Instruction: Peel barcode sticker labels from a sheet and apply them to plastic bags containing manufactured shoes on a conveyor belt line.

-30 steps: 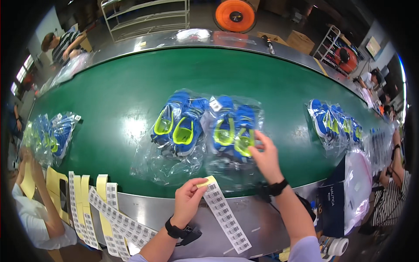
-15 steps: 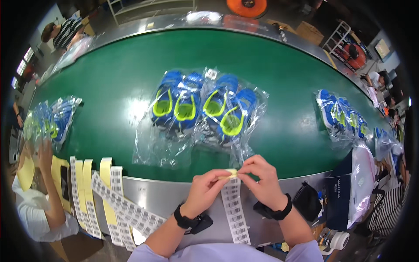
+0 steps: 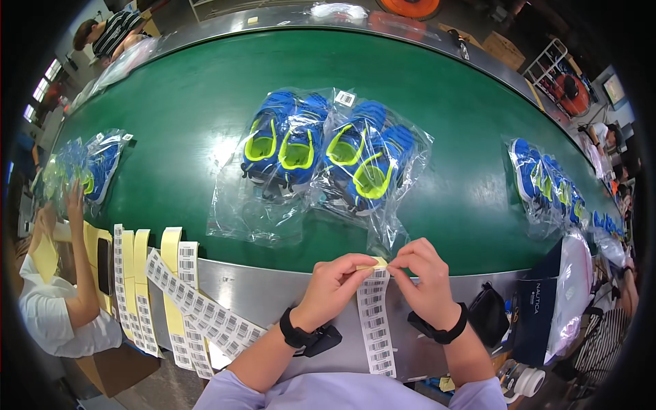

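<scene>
Between my two hands hangs a long strip of barcode labels (image 3: 375,321), white with yellowish backing at its upper end. My left hand (image 3: 333,283) pinches that upper end from the left. On the right side, the fingertips of my right hand (image 3: 425,277) are closed at the same end of the strip; whether a label is between them is too small to tell. Just beyond my hands, two pairs of blue shoes with lime-green linings lie in clear plastic bags, a left bagged pair (image 3: 287,140) and a right bagged pair (image 3: 369,154). A small white barcode label (image 3: 345,98) shows between them.
The shoes lie on a green conveyor belt (image 3: 465,102) with a metal edge. More label strips (image 3: 198,307) hang over that edge at left. Bagged shoes (image 3: 543,179) lie farther right. A co-worker (image 3: 65,301) handles bagged shoes (image 3: 102,164) at left. A black pouch (image 3: 486,316) lies at right.
The whole view has shifted slightly, with the belt's contents higher in the picture. My hands stay together at the strip's upper end, and its yellowish backing is slightly more exposed.
</scene>
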Available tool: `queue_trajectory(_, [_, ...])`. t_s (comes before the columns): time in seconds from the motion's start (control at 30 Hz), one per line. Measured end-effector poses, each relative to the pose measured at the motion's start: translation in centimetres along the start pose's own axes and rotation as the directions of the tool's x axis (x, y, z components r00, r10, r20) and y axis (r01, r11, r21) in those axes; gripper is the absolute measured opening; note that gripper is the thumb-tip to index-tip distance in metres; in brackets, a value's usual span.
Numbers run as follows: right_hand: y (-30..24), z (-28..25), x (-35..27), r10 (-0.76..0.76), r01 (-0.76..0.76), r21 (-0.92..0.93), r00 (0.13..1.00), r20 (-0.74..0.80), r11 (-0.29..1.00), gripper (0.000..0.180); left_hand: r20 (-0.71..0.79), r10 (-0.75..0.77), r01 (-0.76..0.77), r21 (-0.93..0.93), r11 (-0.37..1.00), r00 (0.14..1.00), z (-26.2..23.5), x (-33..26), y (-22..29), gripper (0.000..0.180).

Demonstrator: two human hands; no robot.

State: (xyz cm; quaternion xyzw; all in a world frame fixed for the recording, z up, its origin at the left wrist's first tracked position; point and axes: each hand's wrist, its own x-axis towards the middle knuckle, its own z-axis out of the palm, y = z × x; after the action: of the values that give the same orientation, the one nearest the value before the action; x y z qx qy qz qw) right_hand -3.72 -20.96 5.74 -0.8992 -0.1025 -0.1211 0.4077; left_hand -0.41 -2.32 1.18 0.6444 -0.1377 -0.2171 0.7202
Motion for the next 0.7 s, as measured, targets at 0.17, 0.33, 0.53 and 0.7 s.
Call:
queue_trajectory(0.17, [0.4, 0.4, -0.2, -0.105, 0.105, -0.103, 0.994, 0.014, 0.989, 0.012, 0.09, -0.09, 0.102, -0.13, 0.986, 0.992, 0.3, 0.2, -0.5, 0.031])
queue_trajectory(0.33, [0.2, 0.6, -0.5, -0.107, 0.116, -0.095, 0.989, 0.099, 0.989, 0.015, 0.171, -0.184, 0.214, -0.178, 0.961, 0.968, 0.5, 0.5, -1.3, 0.048])
queue_trajectory(0.53, [0.1, -2.7, 2.6, -0.032, 0.023, 0.098, 0.995, 0.095, 0.995, 0.015, 0.114, -0.242, 0.259, -0.181, 0.949, 0.964, 0.3, 0.8, -0.3, 0.046])
queue_trajectory(0.7, [0.9, -3.3, 5.2, -0.085, 0.072, 0.141, 0.992, 0.092, 0.987, 0.014, 0.057, -0.234, 0.24, -0.278, 0.93, 0.971, 0.4, 0.8, -0.1, 0.042])
